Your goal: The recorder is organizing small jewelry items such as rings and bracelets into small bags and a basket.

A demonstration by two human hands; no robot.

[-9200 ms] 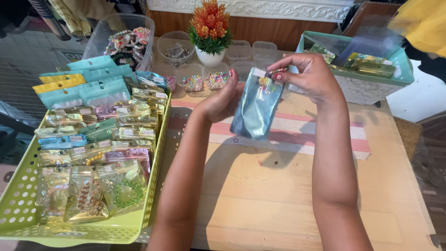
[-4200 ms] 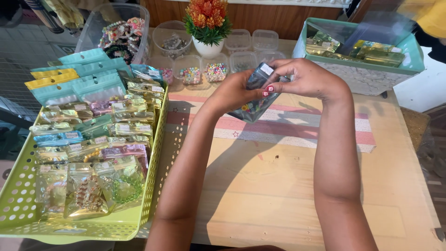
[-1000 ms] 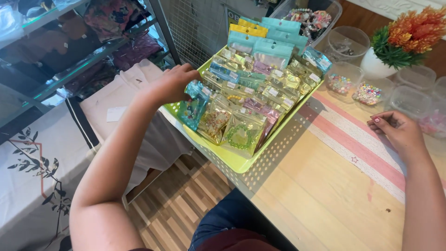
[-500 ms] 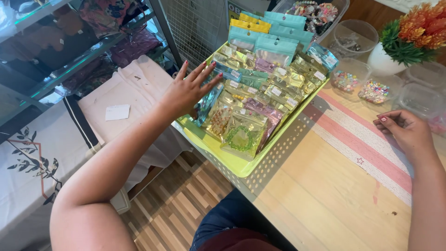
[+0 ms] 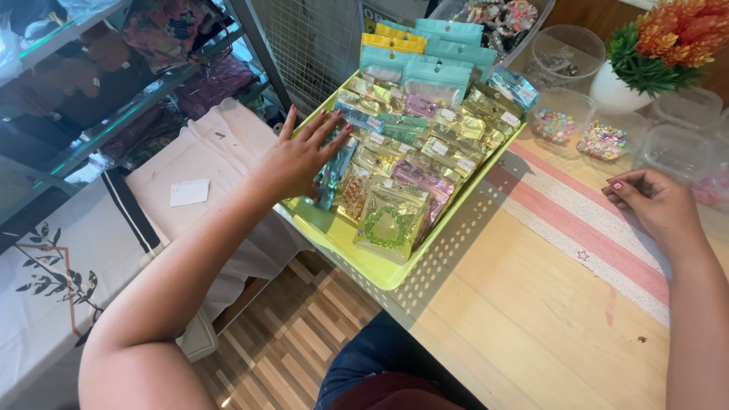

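Tray of packets at the table's left edge, hands either side.

The lime-green perforated plastic tray sits on the pale wooden table, overhanging its left edge, with small clear zip packets in rows inside. The left hand lies over the tray's left side, on a shiny blue foil pouch. The right hand rests on the table well to the right. Clear round plastic tubs of beads stand behind the tray.
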